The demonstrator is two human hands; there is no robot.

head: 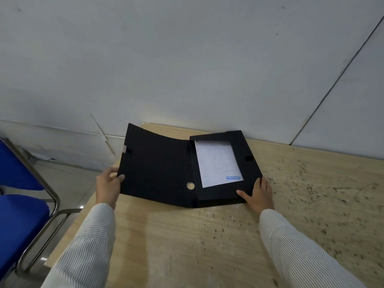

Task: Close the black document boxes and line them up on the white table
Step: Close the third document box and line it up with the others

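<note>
Head view: flat black cardboard document box lying open on pale wooden table, stamped white sheet inside. Left hand is pinching the raised black lid flap; right hand, fingers spread, is bracing the tray corner. Best: swing flap over, keeping tray pinned.

- Your left hand grips the raised lid's edge of an open black document box.
- Your right hand rests on its near right corner.
- A paper stamped "REJECTED" lies inside.
</note>
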